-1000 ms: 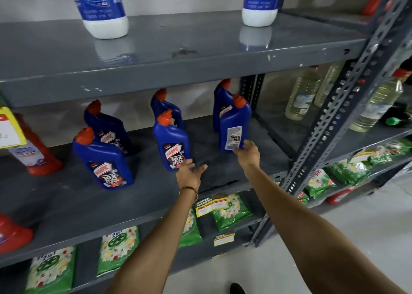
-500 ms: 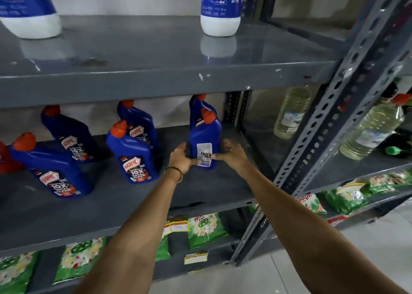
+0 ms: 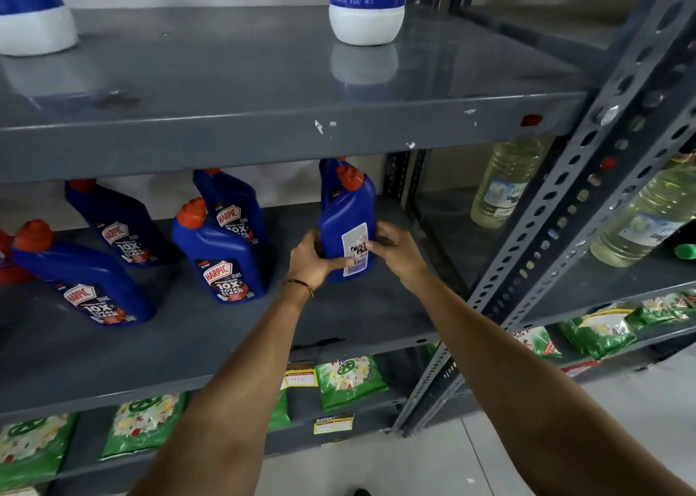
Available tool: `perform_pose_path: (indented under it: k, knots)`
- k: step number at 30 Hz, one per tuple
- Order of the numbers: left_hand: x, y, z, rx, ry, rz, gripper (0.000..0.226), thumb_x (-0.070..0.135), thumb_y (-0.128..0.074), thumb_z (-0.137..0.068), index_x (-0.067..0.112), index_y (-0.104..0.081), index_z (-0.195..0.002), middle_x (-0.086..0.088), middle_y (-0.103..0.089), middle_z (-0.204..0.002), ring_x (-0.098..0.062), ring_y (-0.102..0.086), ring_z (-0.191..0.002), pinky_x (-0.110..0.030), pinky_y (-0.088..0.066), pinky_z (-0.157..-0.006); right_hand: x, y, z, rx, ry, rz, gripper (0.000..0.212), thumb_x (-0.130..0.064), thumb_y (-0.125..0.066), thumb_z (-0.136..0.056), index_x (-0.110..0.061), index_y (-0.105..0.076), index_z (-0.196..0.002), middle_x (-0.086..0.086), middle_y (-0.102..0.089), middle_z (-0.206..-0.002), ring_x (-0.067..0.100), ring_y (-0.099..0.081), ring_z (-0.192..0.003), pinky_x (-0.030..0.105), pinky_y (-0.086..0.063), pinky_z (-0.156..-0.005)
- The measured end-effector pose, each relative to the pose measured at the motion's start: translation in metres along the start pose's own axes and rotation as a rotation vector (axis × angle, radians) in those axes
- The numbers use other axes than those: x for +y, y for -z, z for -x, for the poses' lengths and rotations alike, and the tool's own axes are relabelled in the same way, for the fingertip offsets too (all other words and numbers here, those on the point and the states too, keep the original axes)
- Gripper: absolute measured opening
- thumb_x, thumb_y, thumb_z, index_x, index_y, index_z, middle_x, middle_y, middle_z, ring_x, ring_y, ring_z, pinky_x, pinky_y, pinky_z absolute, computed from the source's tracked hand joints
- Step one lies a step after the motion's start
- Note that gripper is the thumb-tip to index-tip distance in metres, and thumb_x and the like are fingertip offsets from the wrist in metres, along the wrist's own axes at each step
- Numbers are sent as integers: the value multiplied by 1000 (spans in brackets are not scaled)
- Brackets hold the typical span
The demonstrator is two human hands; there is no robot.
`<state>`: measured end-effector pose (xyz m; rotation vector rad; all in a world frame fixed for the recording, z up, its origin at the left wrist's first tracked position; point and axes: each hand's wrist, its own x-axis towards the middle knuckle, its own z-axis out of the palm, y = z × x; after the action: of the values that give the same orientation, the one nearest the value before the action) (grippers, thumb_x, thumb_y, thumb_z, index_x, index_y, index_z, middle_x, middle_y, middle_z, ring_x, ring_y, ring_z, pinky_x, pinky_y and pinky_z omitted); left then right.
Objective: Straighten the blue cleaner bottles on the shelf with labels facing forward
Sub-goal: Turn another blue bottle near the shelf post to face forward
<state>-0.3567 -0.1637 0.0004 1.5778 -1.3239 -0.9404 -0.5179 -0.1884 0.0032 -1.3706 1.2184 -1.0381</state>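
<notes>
Both hands close around a blue plastic cleaner bottle with an orange cap [image 3: 346,228] on the middle grey metal shelf [image 3: 226,348]. The left hand [image 3: 312,260] wraps its lower left side, thumb across the front; the right hand [image 3: 395,247] presses fingers against its right edge, touching the white back label with barcode [image 3: 354,249], which faces outward. The bottle stands upright at the right end of the row, another blue bottle [image 3: 327,179] directly behind it. To the left, three more blue cleaner bottles [image 3: 226,254] show red-and-white front labels. A thin bracelet [image 3: 301,284] circles the left wrist. White-based blue bottles [image 3: 367,10] stand on the top shelf; green sachet packs [image 3: 348,379] lie below, clear oil bottles [image 3: 502,183] to the right.
</notes>
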Motion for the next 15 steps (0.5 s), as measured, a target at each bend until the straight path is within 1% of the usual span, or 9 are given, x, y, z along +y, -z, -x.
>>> perform_pose_path:
  k: [1,2,4,5,8,9,11,13,15]
  knots:
    - [1,-2,3,44,-18,-3,57,19,-87,-54,9,-54,-99,-8,-67,-104,-21,-63,-87,-28,-54,-68,-4,0,0,2,-5,-30,41,8,-58,-82,0,-55,-122,15,-64,-113,3,-64,-82,15,-55,-74]
    - [2,-6,5,80,-38,-10,53,22,-87,-54,11,-52,-93,-8,-67,-99,-19,-62,-81,-24,-52,-63,-6,0,0,-2,-13,-74,43,7,-60,-81,-3,-54,-123,13,-64,-114,7,-66,-85,19,-56,-77]
    - [3,-11,8,130,-63,-29,50,28,-86,-55,14,-49,-86,-6,-67,-91,-19,-61,-76,-27,-51,-62,-10,-2,0,-46,-15,-152,48,3,-67,-76,-7,-54,-121,14,-66,-117,21,-67,-96,33,-56,-84]
    - [5,-13,9,155,-80,-59,49,31,-85,-56,14,-49,-84,-6,-66,-88,-19,-61,-75,-30,-51,-62,-13,-5,2,-72,-8,-159,51,0,-71,-73,-8,-53,-120,13,-66,-116,24,-66,-99,36,-55,-86]
    - [8,-19,14,214,-203,-211,44,34,-80,-60,12,-49,-84,-2,-58,-81,-20,-57,-70,-28,-40,-56,-18,-18,2,-73,-19,-140,68,-9,-80,-65,-11,-47,-124,7,-65,-117,18,-64,-104,31,-54,-87]
    - [10,-19,15,192,-251,-252,45,34,-79,-61,11,-49,-85,-2,-57,-81,-20,-55,-69,-28,-39,-56,-19,-22,1,-38,-27,-149,73,-13,-83,-62,-12,-46,-126,6,-64,-118,17,-63,-105,29,-54,-87]
    - [10,-14,13,65,-285,-251,48,34,-81,-58,11,-52,-88,-3,-60,-79,-19,-56,-68,-31,-45,-56,-19,-21,0,16,-23,-162,72,-16,-84,-60,-14,-49,-124,6,-66,-117,17,-64,-105,28,-54,-83]
    - [9,0,6,-128,-162,-48,44,27,-83,-59,13,-56,-91,-5,-63,-80,-22,-63,-77,-33,-54,-69,-17,-15,1,9,-6,-173,65,-14,-82,-61,-13,-55,-119,7,-67,-114,19,-65,-103,31,-54,-84]
    - [4,14,0,-303,38,169,42,18,-79,-67,14,-58,-104,-6,-64,-97,-25,-62,-99,-36,-54,-87,-15,-8,3,-47,5,-242,55,-12,-79,-61,-11,-59,-113,8,-69,-110,22,-65,-102,36,-53,-88]
